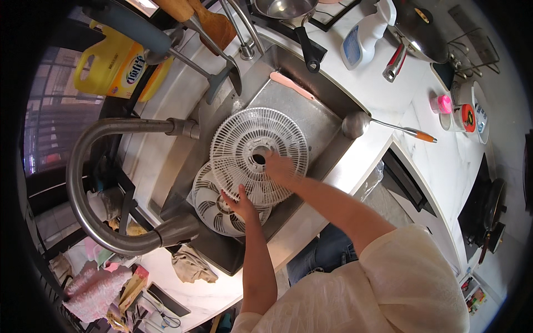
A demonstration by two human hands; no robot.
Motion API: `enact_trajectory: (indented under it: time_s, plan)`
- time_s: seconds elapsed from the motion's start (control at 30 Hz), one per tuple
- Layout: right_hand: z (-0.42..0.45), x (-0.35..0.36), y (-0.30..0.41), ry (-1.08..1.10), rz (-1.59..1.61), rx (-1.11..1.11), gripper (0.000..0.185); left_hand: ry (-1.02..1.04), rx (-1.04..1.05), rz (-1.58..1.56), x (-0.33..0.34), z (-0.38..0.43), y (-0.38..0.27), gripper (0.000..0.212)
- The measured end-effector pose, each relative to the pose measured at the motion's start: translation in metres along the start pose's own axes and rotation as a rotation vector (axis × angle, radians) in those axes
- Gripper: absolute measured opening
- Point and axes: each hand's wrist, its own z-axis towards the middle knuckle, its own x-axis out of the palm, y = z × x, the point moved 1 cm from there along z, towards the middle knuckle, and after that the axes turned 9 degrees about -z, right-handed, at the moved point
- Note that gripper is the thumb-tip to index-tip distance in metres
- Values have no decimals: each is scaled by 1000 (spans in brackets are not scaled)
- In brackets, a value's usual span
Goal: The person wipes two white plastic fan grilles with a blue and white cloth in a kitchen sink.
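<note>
A round white plastic fan grille (233, 129) is held tilted over the stainless steel sink (287, 100). My left hand (240, 206) grips its lower rim, thumb and fingers spread around the edge. Blurred, my right hand (280, 166) lies on the grille's face beside the central hole; whether it holds anything there cannot be told. Beneath the grille, towards the lower left of the sink, rests a second round fan part with white blades (208, 202), partly covered. A pink-handled tool (292, 85) lies at the sink's far end.
The curved metal faucet (79, 166) arches at the left. A steel ladle (355, 125) lies across the sink's right rim. Spatulas (218, 83) hang over the upper left corner. Beyond the sink stand a saucepan (285, 8), a spray bottle (362, 41) and a lidded pan (420, 37). A crumpled cloth (192, 264) lies below left.
</note>
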Motion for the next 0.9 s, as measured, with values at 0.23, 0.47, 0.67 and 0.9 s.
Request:
enact_trajectory:
  time_s: [0.23,0.47,0.67,0.9]
  plan:
    - [4,-44,-35,24,79,-229,41,8,43,29,1,-2,-16,78]
    - [-6,-8,-12,3,-176,-582,40,32,5,60,-19,13,-2,81]
    - [27,-10,-42,104,-264,-745,32,31,-114,-70,-3,13,0,80]
    - [18,-26,-24,70,-400,-855,32,54,-105,-27,-17,28,2,81]
